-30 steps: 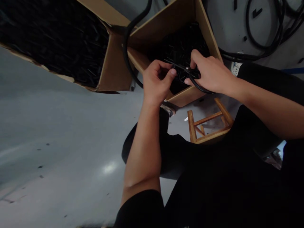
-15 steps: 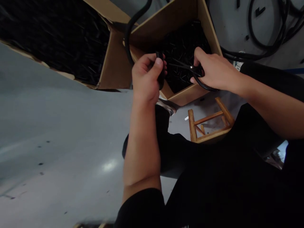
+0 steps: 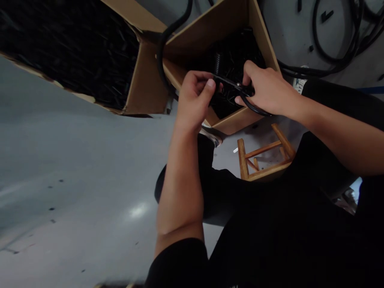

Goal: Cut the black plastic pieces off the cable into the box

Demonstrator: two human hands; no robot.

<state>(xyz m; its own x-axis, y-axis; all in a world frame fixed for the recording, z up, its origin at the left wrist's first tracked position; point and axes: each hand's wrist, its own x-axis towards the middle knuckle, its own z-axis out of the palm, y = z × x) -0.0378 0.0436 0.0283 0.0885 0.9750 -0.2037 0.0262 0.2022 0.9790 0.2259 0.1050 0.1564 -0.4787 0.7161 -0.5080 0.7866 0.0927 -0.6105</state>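
Over an open cardboard box [image 3: 232, 122], just above the loose black pieces [image 3: 246, 44] lying in it, my left hand [image 3: 194, 98] pinches a ribbed black tube [image 3: 218, 63] between thumb and fingers, its upper end poking out past my grip. My right hand [image 3: 267, 86] is closed around the handles of black-handled scissors [image 3: 228, 81], whose blades point across to the tube, close by my left thumb and index finger. That closeness is what worries me most: if the tube rolled in my pinch, or the blades skidded along its ridges, an edge could meet skin instead. I can't tell how far apart the blades stand; they and the tube run together against the dark heap, and such poor contrast could make me misjudge the spot. Too slack a pinch might let the tube drop among the loose black pieces, where I'd struggle to pick it out. A thick black hose [image 3: 161, 52] passes close beside my left hand, so swinging that forearm outward could snag it.
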